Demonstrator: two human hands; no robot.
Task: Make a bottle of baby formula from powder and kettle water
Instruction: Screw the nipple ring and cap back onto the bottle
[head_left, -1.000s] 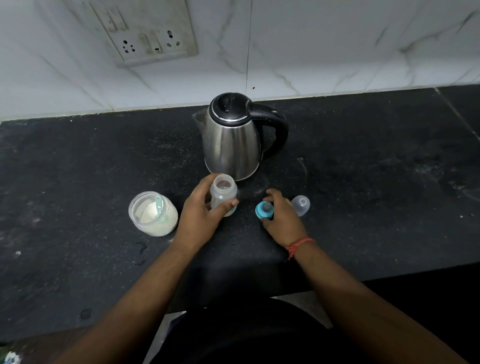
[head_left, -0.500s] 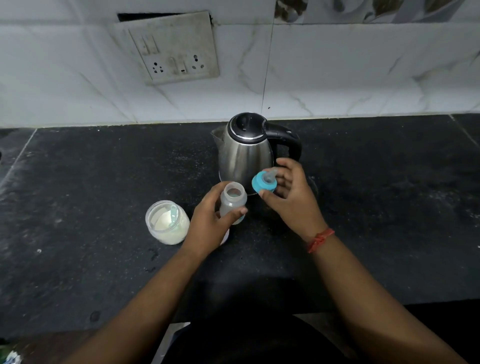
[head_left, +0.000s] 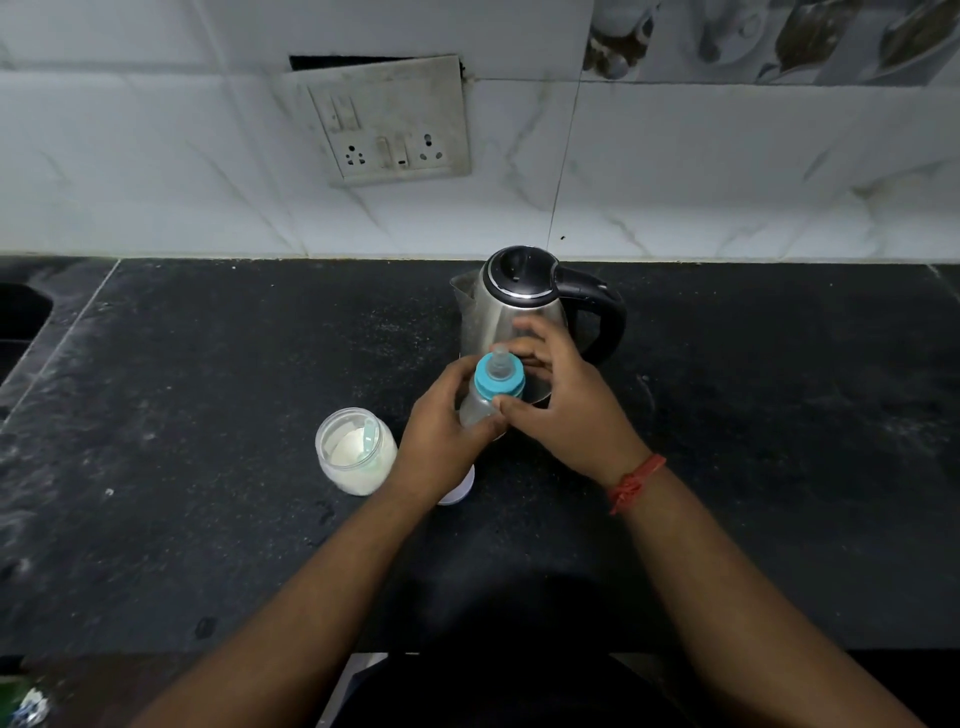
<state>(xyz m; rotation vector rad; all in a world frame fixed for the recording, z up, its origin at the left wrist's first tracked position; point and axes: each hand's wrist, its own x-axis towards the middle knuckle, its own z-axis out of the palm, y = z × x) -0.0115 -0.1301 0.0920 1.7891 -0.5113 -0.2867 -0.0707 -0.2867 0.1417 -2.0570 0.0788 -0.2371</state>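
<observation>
Bottle (head_left: 477, 410): held up in front of the kettle (head_left: 511, 312), just off its near side, long axis close to upright and leaning a little toward the kettle, mouth end up.
Teat: blue ring with clear teat (head_left: 499, 375) sits on the bottle's neck, tip pointing up and slightly away from the person.
Left hand (head_left: 441, 441): fingers curled round the bottle's body from the left, thumb across its front, a firm grip.
Right hand (head_left: 563, 410): thumb pressed against the blue ring's near edge, fingers wrapped round its far side, pinching the ring.
Kettle: steel body, black lid and handle, handle pointing right, spout to the left, standing on the black counter (head_left: 208, 415).
Powder jar (head_left: 356, 449): open glass jar left of the kettle and nearer the person, white powder inside with a pale scoop standing in it.
White object (head_left: 460, 488): partly hidden beneath the left wrist, cannot tell what it is.
Writing: no brand or label readable on bottle, jar or kettle.
</observation>
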